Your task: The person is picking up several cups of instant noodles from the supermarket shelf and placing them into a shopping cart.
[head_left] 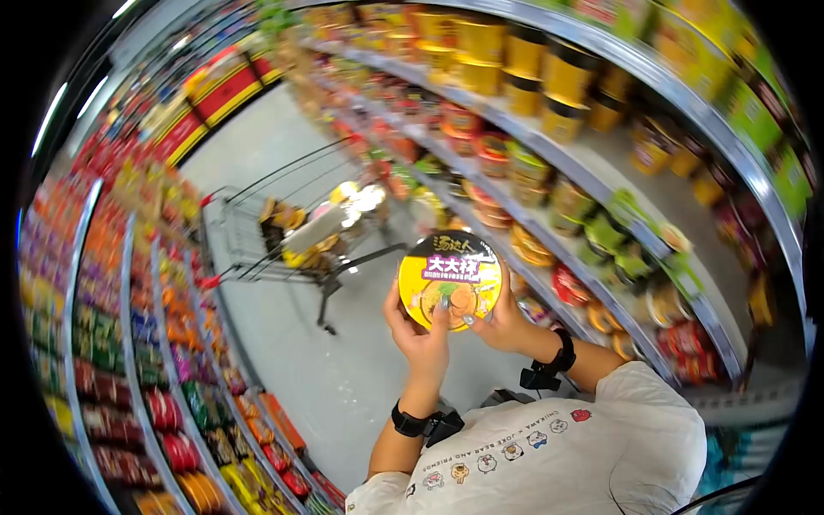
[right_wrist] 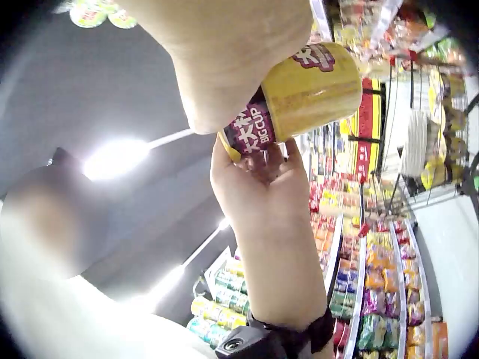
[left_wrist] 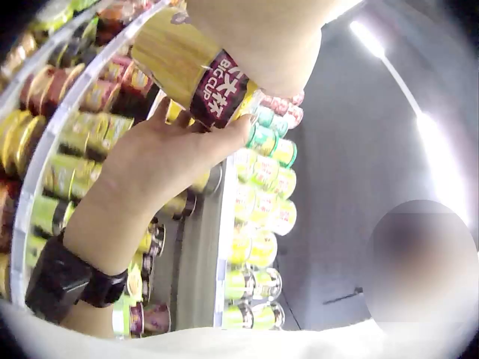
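Both hands hold a yellow instant noodle cup (head_left: 421,279) in front of the chest, its black-and-yellow lid facing the head camera. My left hand (head_left: 421,339) grips its left side, and my right hand (head_left: 508,326) grips the opposite side. Both thumbs lie over the lid's lower part. In the left wrist view the cup's yellow side (left_wrist: 176,63) shows a purple "BIG CUP" label, with the right hand (left_wrist: 161,157) curled around it. The right wrist view shows the left hand (right_wrist: 258,183) at the cup's label end, its fingers partly hidden behind the cup.
A wire shopping cart (head_left: 245,232) holding several packages stands ahead in the aisle. Shelves of noodle cups and bowls (head_left: 481,154) line the right side. Bagged goods (head_left: 94,343) fill the left shelves. Red and yellow display fronts (head_left: 227,94) stand farther down the aisle.
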Action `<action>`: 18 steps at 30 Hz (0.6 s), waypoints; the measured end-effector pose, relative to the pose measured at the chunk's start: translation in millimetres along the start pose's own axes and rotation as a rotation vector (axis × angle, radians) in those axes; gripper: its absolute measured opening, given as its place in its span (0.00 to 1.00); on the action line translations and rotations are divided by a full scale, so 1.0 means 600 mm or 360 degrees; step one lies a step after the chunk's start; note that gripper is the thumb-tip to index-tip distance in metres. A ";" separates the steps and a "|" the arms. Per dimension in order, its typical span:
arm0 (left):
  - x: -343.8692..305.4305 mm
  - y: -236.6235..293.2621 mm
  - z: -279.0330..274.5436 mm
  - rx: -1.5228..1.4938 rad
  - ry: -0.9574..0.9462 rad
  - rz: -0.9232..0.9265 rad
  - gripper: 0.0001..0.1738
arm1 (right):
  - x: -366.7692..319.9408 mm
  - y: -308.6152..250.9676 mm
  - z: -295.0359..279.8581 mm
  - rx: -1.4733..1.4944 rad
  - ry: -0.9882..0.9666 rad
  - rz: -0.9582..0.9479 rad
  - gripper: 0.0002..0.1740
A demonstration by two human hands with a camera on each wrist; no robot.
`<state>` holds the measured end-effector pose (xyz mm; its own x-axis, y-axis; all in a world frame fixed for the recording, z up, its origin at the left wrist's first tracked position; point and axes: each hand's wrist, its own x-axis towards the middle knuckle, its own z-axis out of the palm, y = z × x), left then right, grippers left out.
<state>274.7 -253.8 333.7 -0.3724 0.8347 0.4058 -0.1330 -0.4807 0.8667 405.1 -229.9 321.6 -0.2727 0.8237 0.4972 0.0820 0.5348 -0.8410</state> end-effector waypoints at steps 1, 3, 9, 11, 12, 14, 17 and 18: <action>0.019 0.000 -0.046 0.0073 0.0081 0.0024 0.31 | 0.018 0.014 0.053 0.0139 -0.0056 0.0001 0.50; 0.055 0.001 -0.133 0.0210 0.0224 0.0029 0.30 | 0.051 0.027 0.152 0.0401 -0.0153 0.0053 0.49; 0.133 0.032 -0.372 0.0673 0.0399 -0.0029 0.22 | 0.118 0.032 0.388 0.0512 -0.0436 0.0251 0.45; 0.156 0.044 -0.416 0.0749 0.0449 -0.0041 0.21 | 0.128 0.045 0.439 0.0477 -0.0507 0.0248 0.45; 0.167 0.048 -0.432 0.0792 0.0473 -0.0053 0.20 | 0.135 0.039 0.457 0.0412 -0.0525 0.0277 0.46; 0.181 0.051 -0.453 0.0863 0.0525 -0.0095 0.19 | 0.144 0.050 0.481 0.0387 -0.0590 0.0269 0.46; 0.202 0.031 -0.471 0.0852 0.0621 -0.0146 0.18 | 0.164 0.059 0.499 0.0443 -0.0637 0.0344 0.46; 0.210 0.022 -0.476 0.0882 0.0620 -0.0138 0.18 | 0.175 0.067 0.502 0.0435 -0.0650 0.0367 0.46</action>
<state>-36.3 -231.6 313.5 -0.6988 0.6563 0.2844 0.2743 -0.1212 0.9540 90.9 -178.9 275.8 -0.6317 0.7446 0.2158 -0.0537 0.2356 -0.9704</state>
